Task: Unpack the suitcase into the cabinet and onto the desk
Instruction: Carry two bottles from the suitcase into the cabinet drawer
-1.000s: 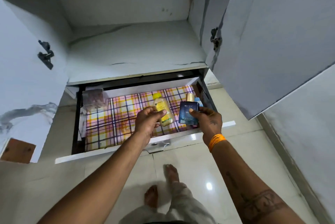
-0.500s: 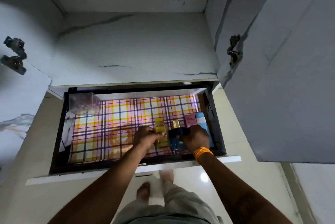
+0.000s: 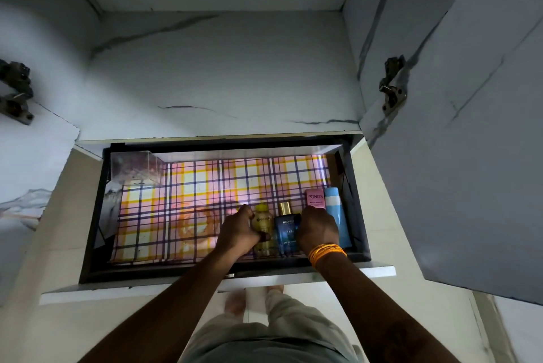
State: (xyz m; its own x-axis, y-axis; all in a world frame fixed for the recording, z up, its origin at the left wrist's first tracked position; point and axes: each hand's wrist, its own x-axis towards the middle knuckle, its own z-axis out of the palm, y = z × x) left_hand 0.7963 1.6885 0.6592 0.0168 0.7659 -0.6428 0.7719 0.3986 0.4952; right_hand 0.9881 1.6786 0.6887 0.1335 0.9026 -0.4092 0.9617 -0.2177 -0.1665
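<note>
Both bottles lowered since earlier onto plaid drawer liner [image 3: 205, 183], left hand [image 3: 238, 234] gripping yellow Garnier bottle [image 3: 263, 229], right hand [image 3: 317, 229] gripping blue Bella Vita perfume bottle [image 3: 285, 230], Pond's box [image 3: 315, 199] just behind, open cabinet drawer [image 3: 357, 204].

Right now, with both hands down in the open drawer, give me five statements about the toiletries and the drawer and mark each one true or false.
1. The left hand grips the small yellow-capped bottle of yellow liquid. True.
2. The right hand holds the pink Pond's box. False: it grips the dark blue perfume bottle with a gold cap; the box sits behind the hand.
3. The light blue and white tube lies against the drawer's right wall. True.
4. The drawer is lined with plain white paper. False: the liner is a pink, yellow and purple plaid sheet.
5. The clear plastic box sits in the drawer's front right corner. False: back left corner.
</note>
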